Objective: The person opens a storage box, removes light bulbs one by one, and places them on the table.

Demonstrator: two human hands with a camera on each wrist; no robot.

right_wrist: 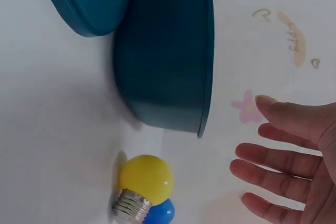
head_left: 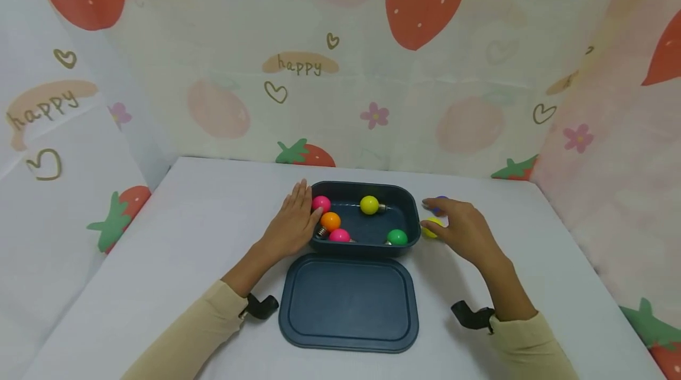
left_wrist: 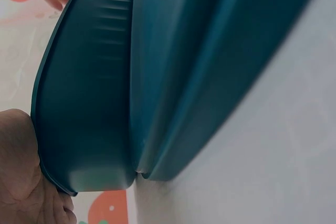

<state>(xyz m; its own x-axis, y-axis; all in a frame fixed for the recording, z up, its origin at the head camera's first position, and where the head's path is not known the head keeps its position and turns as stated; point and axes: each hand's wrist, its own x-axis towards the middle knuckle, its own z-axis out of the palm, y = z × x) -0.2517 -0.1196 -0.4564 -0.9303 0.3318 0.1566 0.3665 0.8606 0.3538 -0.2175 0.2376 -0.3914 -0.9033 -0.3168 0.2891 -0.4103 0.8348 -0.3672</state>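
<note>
A dark blue rectangular box (head_left: 367, 250) stands uncovered on the table. Inside lie a pink bulb (head_left: 321, 203), an orange bulb (head_left: 331, 221), a second pink bulb (head_left: 339, 235), a yellow bulb (head_left: 369, 205) and a green bulb (head_left: 396, 237). My left hand (head_left: 289, 220) rests against the box's left end, fingers straight, thumb over the rim. To the right of the box my right hand (head_left: 465, 229) hovers with fingers spread, holding nothing. Below it on the table are another yellow bulb (right_wrist: 146, 179) with a metal screw base and a blue bulb (right_wrist: 160, 212), partly hidden behind it.
The box's flat lid (head_left: 348, 303) lies on the white table (head_left: 213, 220) in front of the box, close to its near side. A printed cloth (head_left: 223, 43) with strawberries and hearts hangs behind and at both sides.
</note>
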